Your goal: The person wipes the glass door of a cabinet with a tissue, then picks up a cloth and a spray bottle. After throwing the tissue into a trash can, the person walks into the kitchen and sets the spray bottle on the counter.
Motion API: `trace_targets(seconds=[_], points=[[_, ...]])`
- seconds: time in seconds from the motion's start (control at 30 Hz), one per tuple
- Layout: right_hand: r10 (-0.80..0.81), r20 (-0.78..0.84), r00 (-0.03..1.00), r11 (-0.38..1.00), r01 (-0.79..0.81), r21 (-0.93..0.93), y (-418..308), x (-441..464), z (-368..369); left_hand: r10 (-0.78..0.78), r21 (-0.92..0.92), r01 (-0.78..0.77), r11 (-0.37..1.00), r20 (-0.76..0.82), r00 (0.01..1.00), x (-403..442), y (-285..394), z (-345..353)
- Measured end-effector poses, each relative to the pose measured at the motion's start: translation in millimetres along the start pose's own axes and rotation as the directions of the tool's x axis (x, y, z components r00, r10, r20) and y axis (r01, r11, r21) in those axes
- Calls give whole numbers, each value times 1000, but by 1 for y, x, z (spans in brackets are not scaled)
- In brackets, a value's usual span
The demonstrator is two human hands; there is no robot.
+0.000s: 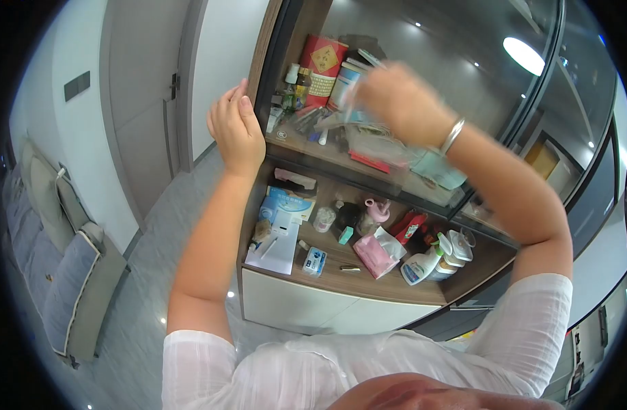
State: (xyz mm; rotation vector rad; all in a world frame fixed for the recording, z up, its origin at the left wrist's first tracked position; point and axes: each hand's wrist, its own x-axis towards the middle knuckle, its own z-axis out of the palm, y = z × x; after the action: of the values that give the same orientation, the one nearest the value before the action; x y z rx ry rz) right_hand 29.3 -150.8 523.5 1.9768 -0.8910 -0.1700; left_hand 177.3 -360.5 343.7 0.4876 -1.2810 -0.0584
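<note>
My left hand [236, 130] lies against the wooden side [262, 58] of the cabinet, its fingers stretched upward. My right hand [402, 102], blurred by motion, is in front of the glass door [450, 48]. Its fingers are curled, and a pale smear shows at the fingertips; what it is cannot be made out. Through the glass, near this hand, I see a red canister [322, 72], small bottles [302, 85], a red flat item [369, 161] and a pale green pouch [440, 169]. A silver bracelet [453, 136] circles my right wrist.
On the open shelf below are a pink tissue box [376, 254], a spray bottle [423, 265], a pink-topped bottle [374, 215], a blue-and-white packet [314, 262] and white paper [272, 253]. White cabinet fronts [293, 301] lie beneath. A grey-blue upholstered piece [71, 287] stands left.
</note>
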Motion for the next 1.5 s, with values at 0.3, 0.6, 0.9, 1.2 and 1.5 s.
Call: trace_targets(seconds=[0.3,0.6,0.9,1.2,1.5], points=[[184,-256,949,948,-240,-208,8,7,1,9,-26,-9,1000,-10,1000,0,3,-4],[196,-203,960,891,-260,-372,55,-5,-47,3,-85,-3,996,-3,1000,0,1,-3],[130,-332,934,937,-225,-266,20,54,39,14,-65,-14,998,-2,1000,1,4,-7],[194,-304,933,930,-274,-247,68,95,-21,7,-47,-7,999,-10,1000,-1,2,-5],[-153,105,983,984,142,106,-87,43,63,-9,-116,7,993,-15,1000,-2,-1,-4]])
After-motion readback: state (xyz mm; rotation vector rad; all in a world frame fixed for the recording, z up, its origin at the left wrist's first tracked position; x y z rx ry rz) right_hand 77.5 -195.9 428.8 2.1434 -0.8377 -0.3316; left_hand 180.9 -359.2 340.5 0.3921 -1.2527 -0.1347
